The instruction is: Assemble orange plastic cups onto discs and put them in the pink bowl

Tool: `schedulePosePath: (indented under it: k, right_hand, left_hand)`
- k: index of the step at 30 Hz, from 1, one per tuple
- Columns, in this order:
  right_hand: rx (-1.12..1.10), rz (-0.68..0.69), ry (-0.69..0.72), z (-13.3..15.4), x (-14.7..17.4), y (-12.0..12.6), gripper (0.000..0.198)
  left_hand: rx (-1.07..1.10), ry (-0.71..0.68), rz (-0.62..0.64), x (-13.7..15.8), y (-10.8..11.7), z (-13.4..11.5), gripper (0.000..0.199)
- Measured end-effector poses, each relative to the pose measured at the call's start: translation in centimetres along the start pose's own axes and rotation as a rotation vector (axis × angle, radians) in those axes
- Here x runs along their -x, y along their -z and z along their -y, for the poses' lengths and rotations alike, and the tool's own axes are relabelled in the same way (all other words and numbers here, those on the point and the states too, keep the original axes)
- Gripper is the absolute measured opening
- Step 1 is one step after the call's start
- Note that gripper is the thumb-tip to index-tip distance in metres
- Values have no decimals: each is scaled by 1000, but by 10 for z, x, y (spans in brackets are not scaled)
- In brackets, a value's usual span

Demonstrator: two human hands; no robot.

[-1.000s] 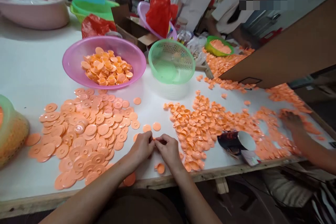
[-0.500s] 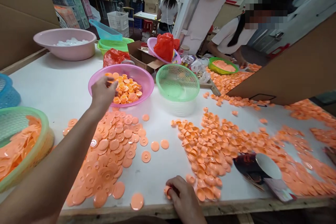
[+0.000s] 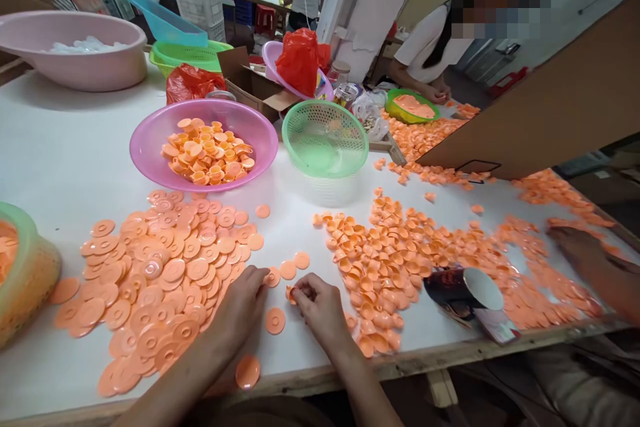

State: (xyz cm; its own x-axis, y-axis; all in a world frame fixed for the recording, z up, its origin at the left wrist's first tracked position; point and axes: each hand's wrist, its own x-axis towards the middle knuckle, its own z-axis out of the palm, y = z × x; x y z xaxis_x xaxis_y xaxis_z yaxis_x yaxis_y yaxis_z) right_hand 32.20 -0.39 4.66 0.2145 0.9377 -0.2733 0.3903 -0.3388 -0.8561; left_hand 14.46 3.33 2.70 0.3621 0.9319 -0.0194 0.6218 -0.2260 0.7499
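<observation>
My left hand is at the right edge of a spread pile of flat orange plastic saucers. Its fingertips are closed at the rim of a single orange saucer on the white table. Facing it, my right hand pinches a small orange toy cup, partly hidden by the fingers. Another saucer lies between my wrists. To the right is a heap of loose orange toy cups. Behind the saucers, a pink bowl holds many orange cup pieces.
A green basket stands beyond my right hand, and another green basket is at far left. A dark cup-shaped container lies by the cup heap. A person's hand reaches in from the right. A cardboard panel stands behind.
My left hand has come down from the pink bowl to the loose saucers. My right hand has moved forward and left with the toy cup. Another person's hand has entered at right.
</observation>
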Motion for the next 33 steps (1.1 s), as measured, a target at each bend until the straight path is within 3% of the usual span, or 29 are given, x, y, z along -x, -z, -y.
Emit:
schedulePosePath:
  k: [3,8,13,17,23,29,33]
  right_hand:
    - [-25,-22,4,5,-13,-15,9]
    - [72,-37,47,13,-32,-36,11]
    - [152,-13,77,17,-35,-39,12]
    - [162,12,76,18,-33,-36,12]
    - [233,30,113,20,-34,-39,14]
    - [198,-63,131,17,-26,-51,17]
    - [163,145,150,25,-43,-26,18]
  left_hand:
    - [25,56,-53,-3,1,3,21]
    - [36,149,58,-18,4,2,17]
    - [361,334,151,-26,11,-2,28]
    - [561,489,167,-32,5,-4,21]
    - [373,370,130,-33,1,-2,11]
    - [353,319,104,-30,2,3,35]
    - [339,310,153,-26,1,0,38]
